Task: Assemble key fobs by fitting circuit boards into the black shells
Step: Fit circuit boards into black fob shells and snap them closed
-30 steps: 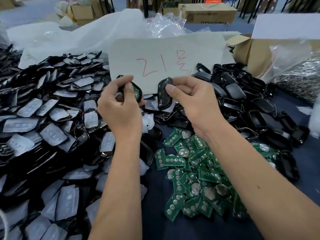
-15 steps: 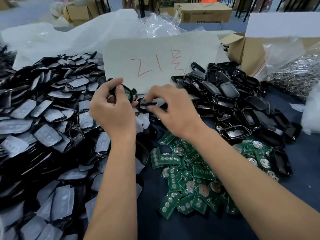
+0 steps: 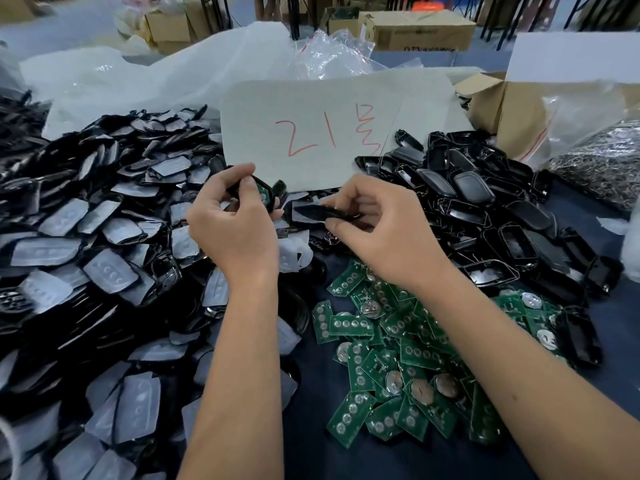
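Pinching a black shell (image 3: 258,192) holding a green board, the left hand (image 3: 235,230) faces the right hand (image 3: 381,233), which pinches a flat cover (image 3: 317,213)

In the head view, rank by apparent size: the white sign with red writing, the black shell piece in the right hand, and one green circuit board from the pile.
1. white sign
2. and 3. black shell piece and green circuit board: alike, unsure.

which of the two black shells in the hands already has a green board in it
The black plastic shell gripped by the left hand: green circuit board shows inside it. The right hand pinches a plain black shell half.
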The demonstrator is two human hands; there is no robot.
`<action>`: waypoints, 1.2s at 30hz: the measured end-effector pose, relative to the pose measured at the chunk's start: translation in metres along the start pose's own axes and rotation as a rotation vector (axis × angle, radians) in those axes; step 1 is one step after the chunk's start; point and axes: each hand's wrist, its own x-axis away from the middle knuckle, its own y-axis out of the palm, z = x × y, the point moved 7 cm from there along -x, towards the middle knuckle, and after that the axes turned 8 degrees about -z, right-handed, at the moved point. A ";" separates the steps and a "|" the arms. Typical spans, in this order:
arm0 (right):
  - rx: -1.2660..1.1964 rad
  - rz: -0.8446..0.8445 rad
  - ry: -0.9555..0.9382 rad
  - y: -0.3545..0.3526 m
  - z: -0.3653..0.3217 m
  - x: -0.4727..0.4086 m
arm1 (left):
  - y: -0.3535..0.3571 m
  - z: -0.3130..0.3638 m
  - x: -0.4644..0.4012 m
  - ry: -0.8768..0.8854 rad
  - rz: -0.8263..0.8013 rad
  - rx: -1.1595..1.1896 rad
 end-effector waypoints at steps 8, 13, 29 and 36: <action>-0.974 0.054 0.366 -0.007 0.029 0.013 | 0.008 0.001 0.003 -0.005 -0.098 0.022; -0.038 0.318 0.003 -0.056 0.004 0.029 | 0.032 0.005 0.013 -0.022 -0.322 0.098; -1.020 0.378 0.178 -0.050 0.030 0.049 | 0.102 -0.010 0.072 -0.469 -0.742 0.471; -1.050 0.166 0.291 -0.036 0.039 0.047 | 0.110 -0.008 0.082 -0.504 -0.812 0.522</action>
